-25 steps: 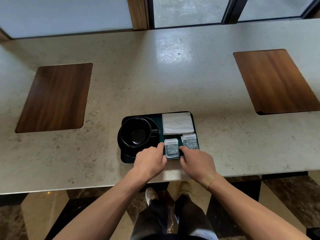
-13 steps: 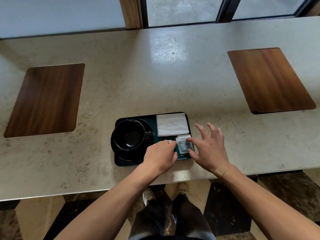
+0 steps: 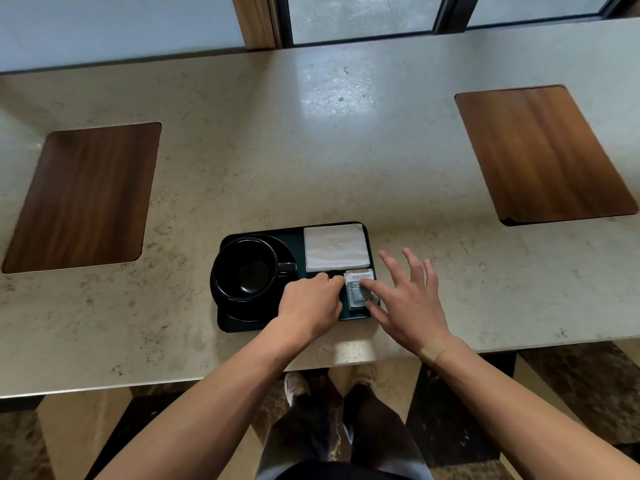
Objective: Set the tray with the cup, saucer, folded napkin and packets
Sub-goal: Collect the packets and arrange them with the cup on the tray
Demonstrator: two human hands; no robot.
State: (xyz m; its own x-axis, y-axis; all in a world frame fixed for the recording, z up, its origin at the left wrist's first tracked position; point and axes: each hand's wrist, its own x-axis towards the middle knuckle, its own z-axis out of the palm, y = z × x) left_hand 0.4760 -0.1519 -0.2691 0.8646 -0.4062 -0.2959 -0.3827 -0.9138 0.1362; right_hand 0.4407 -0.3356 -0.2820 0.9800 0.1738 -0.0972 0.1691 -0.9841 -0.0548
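Packets (image 3: 359,288) sit pinched by left hand (image 3: 310,304); right hand (image 3: 410,301) spread, fingertip touching them; napkin (image 3: 336,248) just beyond.

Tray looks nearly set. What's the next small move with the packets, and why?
Probably nudge the packets square under the napkin, then lift both hands away. The cup sits on its saucer in the tray, the left hand curls at the packets' edge, and the right hand touches them with spread fingers.
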